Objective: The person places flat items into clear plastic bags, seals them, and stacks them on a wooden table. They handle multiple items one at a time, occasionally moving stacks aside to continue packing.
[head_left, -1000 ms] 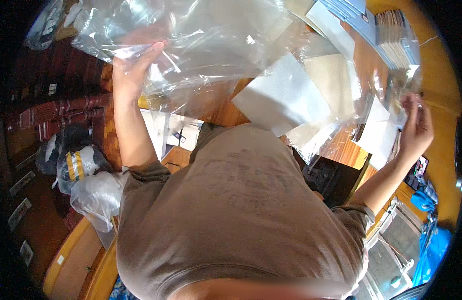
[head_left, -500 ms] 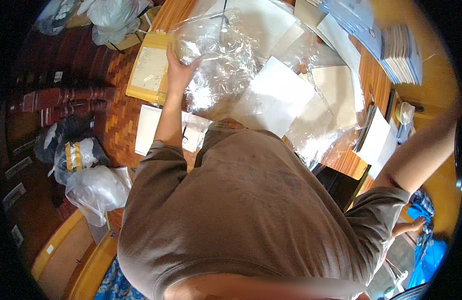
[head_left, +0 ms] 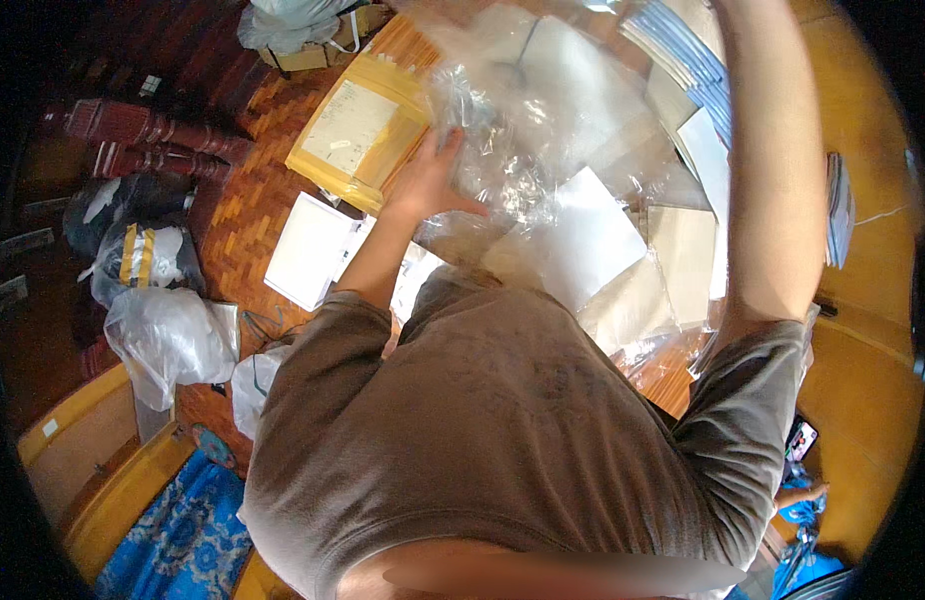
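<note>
My left hand [head_left: 428, 180] lies with thumb and fingers spread at the left side of a crumpled clear plastic sheet [head_left: 513, 170]. Just beyond its fingertips is a yellow envelope-like packet [head_left: 383, 115] with a pale label. My right forearm [head_left: 773, 170] stretches up past the top edge, so the right hand is out of sight. Under and around the plastic lie a white sheet [head_left: 598, 235] and a beige folder [head_left: 680, 250]. The far part of the plastic is blurred.
Blue-edged folders [head_left: 673, 45] are stacked at the far right of the wooden table. A white box-like item [head_left: 308, 250] lies left of my arm. Filled plastic bags [head_left: 168, 340] sit on the parquet floor. Another person's hand [head_left: 808, 493] shows at lower right.
My right arm has swung from the right side up across the table's right part. My left hand has shifted right and slightly nearer, staying spread. The whole view has turned.
</note>
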Motion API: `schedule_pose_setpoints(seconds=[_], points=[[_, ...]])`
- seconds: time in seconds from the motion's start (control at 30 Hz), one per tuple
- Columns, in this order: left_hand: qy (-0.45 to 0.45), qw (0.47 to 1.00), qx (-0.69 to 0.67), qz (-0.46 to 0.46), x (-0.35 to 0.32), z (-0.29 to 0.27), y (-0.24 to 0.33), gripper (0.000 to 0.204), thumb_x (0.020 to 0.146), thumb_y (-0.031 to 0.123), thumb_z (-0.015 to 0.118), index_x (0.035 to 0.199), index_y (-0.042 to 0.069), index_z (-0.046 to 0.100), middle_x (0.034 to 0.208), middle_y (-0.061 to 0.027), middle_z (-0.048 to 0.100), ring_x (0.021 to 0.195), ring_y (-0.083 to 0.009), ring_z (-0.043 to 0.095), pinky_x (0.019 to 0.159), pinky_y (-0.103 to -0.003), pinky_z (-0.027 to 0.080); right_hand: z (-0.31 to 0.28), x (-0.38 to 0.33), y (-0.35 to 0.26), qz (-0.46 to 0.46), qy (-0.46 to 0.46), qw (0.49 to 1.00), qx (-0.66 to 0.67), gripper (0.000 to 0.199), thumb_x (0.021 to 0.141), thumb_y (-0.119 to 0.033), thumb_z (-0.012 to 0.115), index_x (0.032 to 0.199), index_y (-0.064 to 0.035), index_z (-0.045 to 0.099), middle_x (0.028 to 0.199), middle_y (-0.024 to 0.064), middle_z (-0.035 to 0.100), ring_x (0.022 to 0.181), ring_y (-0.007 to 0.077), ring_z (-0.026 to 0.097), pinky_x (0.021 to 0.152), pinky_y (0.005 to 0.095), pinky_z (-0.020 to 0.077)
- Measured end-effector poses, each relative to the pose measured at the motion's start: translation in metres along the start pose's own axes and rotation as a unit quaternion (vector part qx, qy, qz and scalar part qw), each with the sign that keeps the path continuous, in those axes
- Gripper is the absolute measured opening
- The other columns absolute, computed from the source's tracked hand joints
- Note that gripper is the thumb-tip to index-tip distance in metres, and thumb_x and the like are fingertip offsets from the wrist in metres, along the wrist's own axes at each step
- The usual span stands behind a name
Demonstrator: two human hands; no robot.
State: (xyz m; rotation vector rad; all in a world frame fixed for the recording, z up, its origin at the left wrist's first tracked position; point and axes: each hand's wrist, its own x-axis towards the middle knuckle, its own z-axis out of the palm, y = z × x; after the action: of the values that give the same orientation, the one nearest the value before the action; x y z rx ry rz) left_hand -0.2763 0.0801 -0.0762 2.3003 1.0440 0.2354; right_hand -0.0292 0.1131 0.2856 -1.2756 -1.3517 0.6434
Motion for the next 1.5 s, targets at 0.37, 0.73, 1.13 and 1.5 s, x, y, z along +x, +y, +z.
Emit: schedule_pose_setpoints(seconds=[0.37, 0.73, 1.13, 1.5], points=[[-0.016, 0.959, -0.281, 0.018, 0.020, 0.050, -0.094, 0.112, 0.065, 0.039, 0.094, 0.154, 0.005, 0.036, 0.156, -0.0235, 0.036, 0.146, -0.0394, 0.032, 0.119, -0.045, 0.034, 0.043, -0.053, 0.068, -0.461, 0.041, 0.828, -0.316, 0.013, 0.098, -0.007, 0.062, 0.107, -0.0032, 0.070, 0.089, 0.0069, 0.073, 0.075, 0.0182, 0.068, 0.069, 0.0315, 0.0547], [0.018, 0.994, 0.101, -0.037, -0.014, -0.011, 0.027, 0.129, 0.049, 0.056, 0.093, 0.155, 0.010, 0.036, 0.160, -0.0272, 0.028, 0.146, -0.0466, 0.032, 0.116, -0.052, 0.034, 0.064, -0.030, 0.145, -0.095, -0.280, 0.955, 0.007, 0.037, 0.106, -0.037, 0.054, 0.103, -0.0038, 0.071, 0.088, 0.0008, 0.068, 0.076, 0.0096, 0.061, 0.069, 0.0282, 0.0515], [0.084, 0.996, 0.006, 0.018, -0.003, 0.046, -0.038, 0.094, 0.079, 0.045, 0.080, 0.156, 0.012, 0.036, 0.153, -0.0299, 0.039, 0.142, -0.0476, 0.037, 0.116, -0.051, 0.035, 0.071, -0.198, 0.291, -0.006, -0.423, 0.870, -0.253, 0.033, 0.102, -0.033, 0.058, 0.086, -0.0044, 0.063, 0.078, 0.0153, 0.067, 0.075, 0.0334, 0.067, 0.070, 0.0446, 0.0527], [0.116, 0.955, -0.267, 0.051, 0.008, 0.026, -0.040, 0.051, 0.099, 0.017, 0.065, 0.146, 0.003, 0.051, 0.130, -0.0240, 0.062, 0.126, -0.0340, 0.055, 0.110, -0.039, 0.040, 0.025, -0.209, 0.276, 0.032, -0.448, 0.825, -0.343, 0.025, 0.103, -0.032, 0.051, 0.107, -0.0109, 0.064, 0.095, 0.0134, 0.072, 0.090, 0.0371, 0.069, 0.081, 0.0493, 0.0530]])
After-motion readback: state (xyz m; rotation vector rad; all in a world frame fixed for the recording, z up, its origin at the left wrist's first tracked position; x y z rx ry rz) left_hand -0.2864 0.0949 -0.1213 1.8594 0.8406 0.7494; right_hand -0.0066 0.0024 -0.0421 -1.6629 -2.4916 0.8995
